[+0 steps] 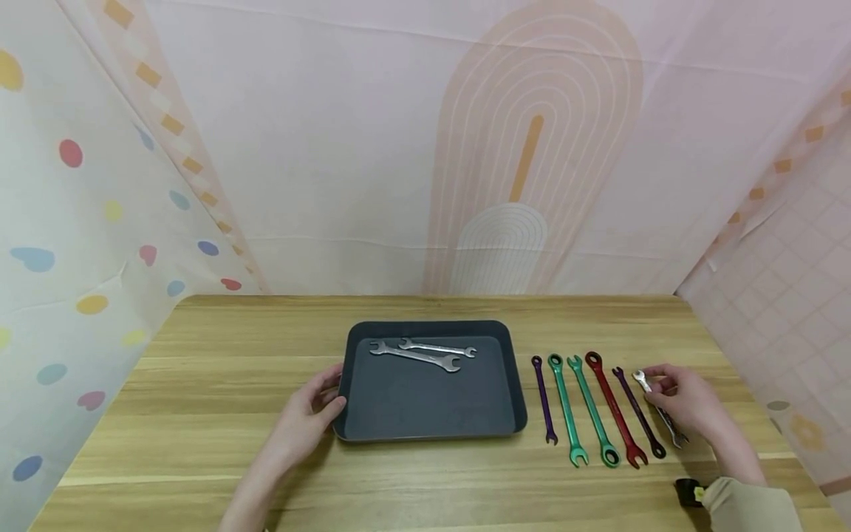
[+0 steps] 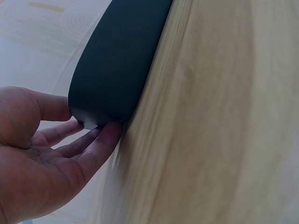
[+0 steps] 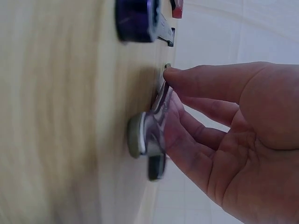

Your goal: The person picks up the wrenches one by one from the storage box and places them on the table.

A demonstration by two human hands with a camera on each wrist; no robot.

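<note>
A dark tray (image 1: 517,384) sits mid-table with two silver wrenches (image 1: 419,352) lying at its far end. My left hand (image 1: 326,395) rests against the tray's near-left corner. In the left wrist view the thumb and straight fingers (image 2: 100,140) touch that corner of the tray (image 2: 117,56). To the right lies a row of wrenches. My right hand (image 1: 654,384) pinches the small silver wrench (image 1: 642,380) at the row's right end. Up close, the right hand (image 3: 170,98) has its thumb on top of this silver wrench (image 3: 159,105) and its fingers behind it.
Left to right, the row holds a purple wrench (image 1: 544,399), two green wrenches (image 1: 578,406), a red wrench (image 1: 614,410) and a dark purple wrench (image 1: 638,412). Patterned cloth walls close in the wooden table (image 1: 199,384) on three sides.
</note>
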